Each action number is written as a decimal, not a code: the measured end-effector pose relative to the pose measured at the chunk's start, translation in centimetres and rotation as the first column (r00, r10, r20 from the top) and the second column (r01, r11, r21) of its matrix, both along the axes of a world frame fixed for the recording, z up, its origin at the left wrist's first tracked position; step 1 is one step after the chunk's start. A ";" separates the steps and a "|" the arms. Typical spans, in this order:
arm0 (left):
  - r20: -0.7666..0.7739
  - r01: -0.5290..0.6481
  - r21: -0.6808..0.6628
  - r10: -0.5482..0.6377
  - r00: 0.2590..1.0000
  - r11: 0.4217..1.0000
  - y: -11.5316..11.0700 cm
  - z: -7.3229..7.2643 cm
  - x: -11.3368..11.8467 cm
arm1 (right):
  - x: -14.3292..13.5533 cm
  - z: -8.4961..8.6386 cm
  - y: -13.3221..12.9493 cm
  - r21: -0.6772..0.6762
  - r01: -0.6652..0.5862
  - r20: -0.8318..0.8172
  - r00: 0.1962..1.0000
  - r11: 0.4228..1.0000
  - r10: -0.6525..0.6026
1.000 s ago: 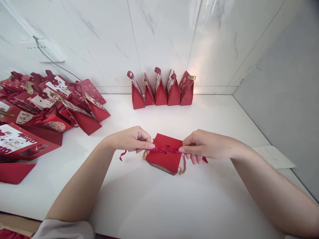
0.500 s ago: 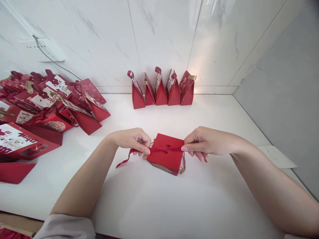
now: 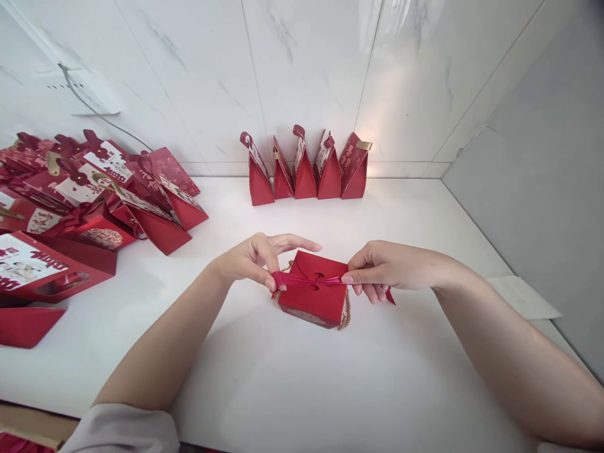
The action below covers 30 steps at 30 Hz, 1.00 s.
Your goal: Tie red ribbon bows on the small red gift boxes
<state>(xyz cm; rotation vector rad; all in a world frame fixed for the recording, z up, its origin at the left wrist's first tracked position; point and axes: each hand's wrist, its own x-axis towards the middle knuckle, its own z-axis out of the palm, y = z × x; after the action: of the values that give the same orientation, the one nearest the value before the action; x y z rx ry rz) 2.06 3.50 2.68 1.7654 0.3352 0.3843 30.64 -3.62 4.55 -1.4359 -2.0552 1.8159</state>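
Ribbon: the dark red ribbon (image 3: 331, 280) is stretched across the lid of the small red box (image 3: 333, 305), crossing at a knot (image 3: 317, 281) near the middle; a short tail is seen below the right fingers
Red box: it is set on the white counter (image 3: 283, 384), between the hands, with twisted cord (image 3: 348, 314) visible beside its right end
Left hand: the ribbon is pinched between thumb and finger of the left hand (image 3: 255, 261) near the box's left end — another finger is held out straight over the far edge
Right hand: the other side of the ribbon is gripped by the right hand (image 3: 377, 267), thumb closed on it, lower fingers curled
Knot: the step in hand is judged to be the tensioning and arranging of the ribbon; how firmly it is tied cannot be told
Next move: an even pull from both sides seems called for, with the ribbon laid flat and the box kept from turning — the cord is best left out of the loops
Row by the wall: five upright red boxes (image 3: 304, 181) are lined up behind
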 end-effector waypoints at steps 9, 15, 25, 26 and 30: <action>0.046 -0.046 -0.072 0.049 0.998 0.996 -0.9 -1.7 1.4 | -0.1 0.3 0.0 0.000 0.002 -0.005 1.000 1.000 -0.002; -0.066 -0.184 0.060 0.188 0.980 0.981 -2.0 -1.0 2.1 | -0.1 0.2 0.1 -0.013 0.004 -0.034 0.999 1.000 -0.004; -0.125 -0.264 0.106 0.276 0.953 0.959 -2.4 -0.8 2.3 | 0.3 0.1 0.2 0.072 0.045 -0.326 0.945 0.996 -0.019; -0.125 -0.269 0.102 0.280 0.952 0.958 -2.5 -0.8 2.3 | 0.1 -0.1 0.1 0.100 0.088 -0.354 0.934 0.991 -0.047; -0.134 -0.289 0.157 0.310 0.941 0.944 -2.8 -0.6 2.5 | -1.0 -0.9 -0.3 0.078 0.153 -0.488 0.868 0.985 -0.096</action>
<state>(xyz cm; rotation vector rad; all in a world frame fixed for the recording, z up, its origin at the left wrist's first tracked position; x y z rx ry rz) 4.53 0.75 2.06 1.8864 0.7118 0.4952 29.60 -3.87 3.66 -0.9328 -1.7355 1.7460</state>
